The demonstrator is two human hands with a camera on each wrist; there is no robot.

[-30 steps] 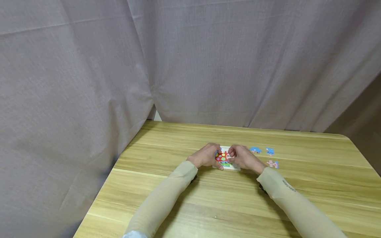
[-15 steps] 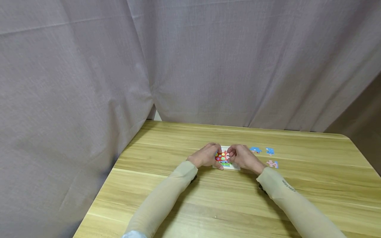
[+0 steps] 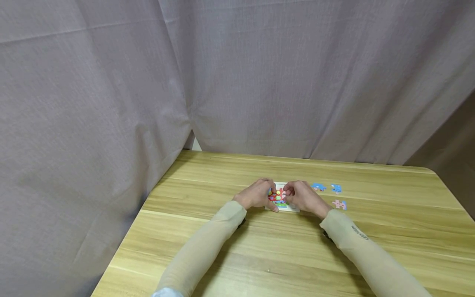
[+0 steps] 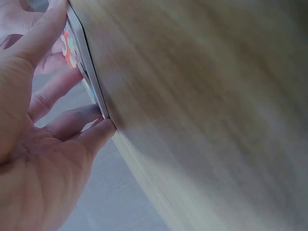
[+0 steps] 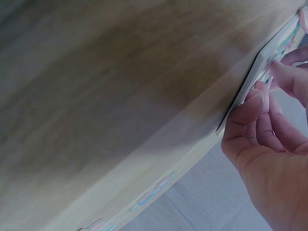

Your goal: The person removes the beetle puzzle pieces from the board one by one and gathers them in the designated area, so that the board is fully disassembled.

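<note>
A small white-framed jigsaw puzzle board (image 3: 292,209) lies on the table between both hands. My left hand (image 3: 255,194) grips its left side, thumb at the near edge and fingers toward the far one; the left wrist view has fingertips (image 4: 98,118) against a corner. Inside the frame are a red piece with coloured dots (image 3: 275,197) and a green-and-blue piece (image 3: 281,204). My right hand (image 3: 303,196) pinches a pale pink puzzle piece (image 3: 284,193) with thumb and forefinger over the board's right part. The fingers hide much of that piece.
Right of the board lie loose puzzle pieces: a blue one (image 3: 318,187), another blue one (image 3: 336,188) and a pink-and-blue one (image 3: 339,204). The wooden table (image 3: 259,255) meets a grey curtain (image 3: 259,82) at the back and left.
The right fingers shift very slightly at the pale piece, and the red piece's visible outline changes a little. The left hand and the loose pieces stay in place.
</note>
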